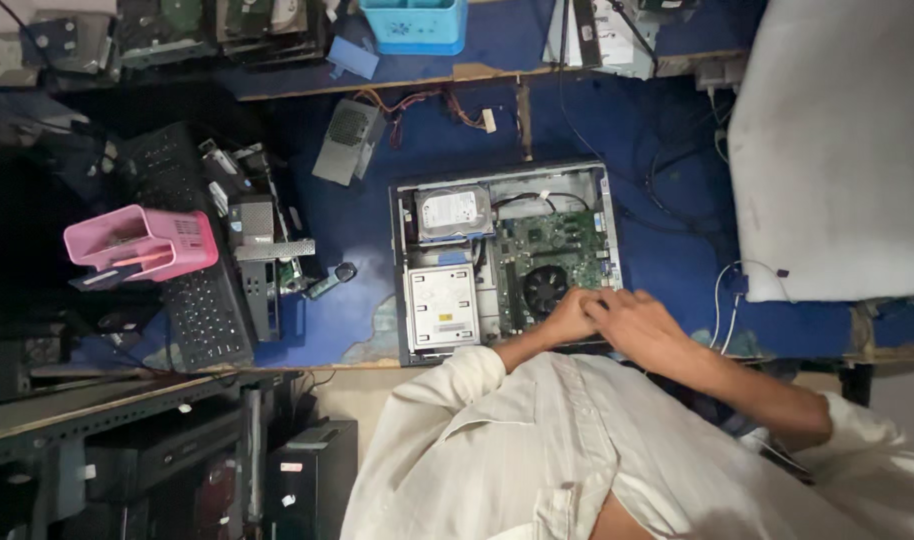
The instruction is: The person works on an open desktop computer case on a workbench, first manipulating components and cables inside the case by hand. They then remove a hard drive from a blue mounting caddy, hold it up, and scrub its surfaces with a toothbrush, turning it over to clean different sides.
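While a cream long-sleeved shirt (517,450) fills the near edge of the view, both forearms reach over the edge of the blue tabletop (347,300) into an open grey metal desktop computer case (402,270). Left hand (569,318) and right hand (639,325) meet, touching, over the near corner of the green motherboard (552,245), just beside its round black cooling fan (544,288). Their fingers (602,300) curl down onto the board; whether they pinch anything I cannot tell. Silver optical drive (441,305) and hard disk (454,212) lie in the case. Farther left lie a black keyboard (207,315) and pink plastic basket (142,242); beyond, a blue plastic bin (414,25).
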